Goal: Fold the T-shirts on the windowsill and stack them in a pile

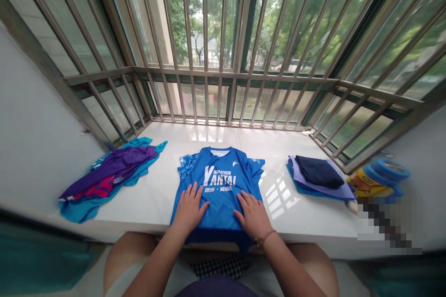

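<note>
A blue marathon T-shirt point(219, 177), printed "Marathon Yantai", is laid flat and front upward at the middle of a white marble windowsill point(153, 199), its near hem hanging over the sill's edge. The left hand point(190, 209) and the right hand point(252, 216) are spread open and pressed palm-down on the shirt's near part, with no cloth pinched; a thin bracelet point(266, 238) is worn on the right wrist. To the right, a neat folded clothes stack point(313, 178) has been placed, with a dark navy garment on top. To the left, a purple and teal clothes heap point(108, 176) is left loose and unfolded. Beyond the stack, a yellow toy point(365, 185) is partly obscured by pixelation. Steel window bars point(223, 32) run along the far side.
</note>
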